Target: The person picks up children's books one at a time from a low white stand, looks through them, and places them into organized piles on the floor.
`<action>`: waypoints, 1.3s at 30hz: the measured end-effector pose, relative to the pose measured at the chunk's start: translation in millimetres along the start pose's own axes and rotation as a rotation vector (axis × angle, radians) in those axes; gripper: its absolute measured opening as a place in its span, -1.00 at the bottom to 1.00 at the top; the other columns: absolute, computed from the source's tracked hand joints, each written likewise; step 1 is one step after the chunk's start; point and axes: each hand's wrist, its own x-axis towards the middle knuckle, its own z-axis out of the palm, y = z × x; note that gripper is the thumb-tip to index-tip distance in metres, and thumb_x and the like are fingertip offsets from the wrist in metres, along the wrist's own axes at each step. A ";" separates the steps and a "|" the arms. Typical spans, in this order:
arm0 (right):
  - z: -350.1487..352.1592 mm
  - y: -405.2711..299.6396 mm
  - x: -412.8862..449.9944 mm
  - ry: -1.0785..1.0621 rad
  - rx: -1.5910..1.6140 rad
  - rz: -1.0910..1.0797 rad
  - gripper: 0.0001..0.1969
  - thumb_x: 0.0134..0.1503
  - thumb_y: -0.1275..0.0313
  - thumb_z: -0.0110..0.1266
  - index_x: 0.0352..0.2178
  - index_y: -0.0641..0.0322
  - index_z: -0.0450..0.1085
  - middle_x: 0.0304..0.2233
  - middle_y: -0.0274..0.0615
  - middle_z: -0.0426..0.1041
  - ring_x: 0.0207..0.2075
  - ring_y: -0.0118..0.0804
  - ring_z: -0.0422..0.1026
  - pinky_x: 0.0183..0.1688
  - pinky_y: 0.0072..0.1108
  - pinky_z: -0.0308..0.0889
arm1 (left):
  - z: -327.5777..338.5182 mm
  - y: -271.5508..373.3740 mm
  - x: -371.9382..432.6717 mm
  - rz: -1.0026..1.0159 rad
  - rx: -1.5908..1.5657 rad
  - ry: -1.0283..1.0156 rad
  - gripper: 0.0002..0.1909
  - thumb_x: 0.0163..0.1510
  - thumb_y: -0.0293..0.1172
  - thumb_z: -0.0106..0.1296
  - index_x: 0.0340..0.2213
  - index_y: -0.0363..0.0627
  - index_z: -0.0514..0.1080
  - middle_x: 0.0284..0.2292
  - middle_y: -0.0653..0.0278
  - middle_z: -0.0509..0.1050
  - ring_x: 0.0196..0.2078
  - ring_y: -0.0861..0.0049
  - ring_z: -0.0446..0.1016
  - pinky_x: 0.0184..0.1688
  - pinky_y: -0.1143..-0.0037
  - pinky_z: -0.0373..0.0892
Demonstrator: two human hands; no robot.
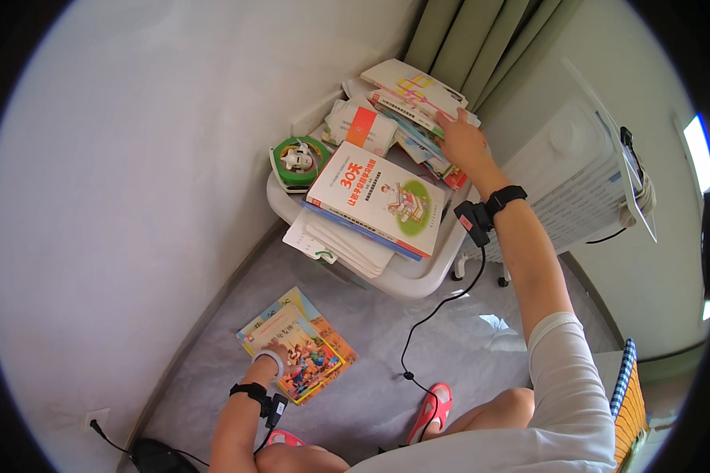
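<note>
My left hand (283, 359) rests on the cover of an illustrated picture book (307, 355) at the lower left, over another colourful book (340, 340). My right hand (462, 139) touches the right side of a stack of books (414, 88) at the back of a white plastic table (414, 288); its fingertips lie along the stack's edge, and whether they grip a book is not clear. Nearer on the table lies a thick white book (378, 195) with red lettering, on a blue book. White papers or cards (349, 245) stick out beneath them.
A green tape roll (300, 159) lies at the table's left by the wall. A white slatted appliance on casters (550, 171) stands right of the table, beside green curtains (455, 41). A black cable (403, 349) hangs from my right wrist near a red sandal (435, 408).
</note>
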 end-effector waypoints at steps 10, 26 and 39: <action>-1.2 18.6 -18.8 0.404 0.315 -0.063 -0.63 0.00 0.29 -0.02 -0.09 -0.11 0.28 -0.13 -0.18 0.36 -0.28 -0.08 0.41 -0.30 -0.34 0.33 | 3.3 3.4 2.9 0.005 0.000 0.003 -0.16 -0.17 0.21 -0.01 -0.06 -0.32 0.22 0.02 -0.06 0.17 0.06 0.22 0.20 0.06 0.43 0.18; -51.5 -54.9 -174.6 0.231 0.402 -0.425 -0.51 -0.06 0.43 0.06 -0.03 0.06 0.20 -0.03 -0.17 0.28 -0.04 -0.17 0.30 -0.15 -0.45 0.32 | -2.9 11.6 -10.2 -0.029 0.042 0.015 -0.13 -0.19 0.24 -0.01 -0.05 -0.30 0.24 0.03 -0.01 0.19 0.09 0.26 0.16 0.10 0.41 0.11; -43.9 0.1 -79.2 0.157 0.660 0.012 -0.73 0.00 0.22 0.01 -0.45 0.20 0.46 -0.38 -0.10 0.46 -0.30 -0.13 0.39 -0.29 -0.42 0.29 | 7.1 -3.9 0.3 -0.019 -0.041 -0.003 -0.02 -0.28 0.27 0.06 -0.01 -0.32 0.15 0.07 -0.11 0.06 0.11 0.14 0.11 0.11 0.38 0.12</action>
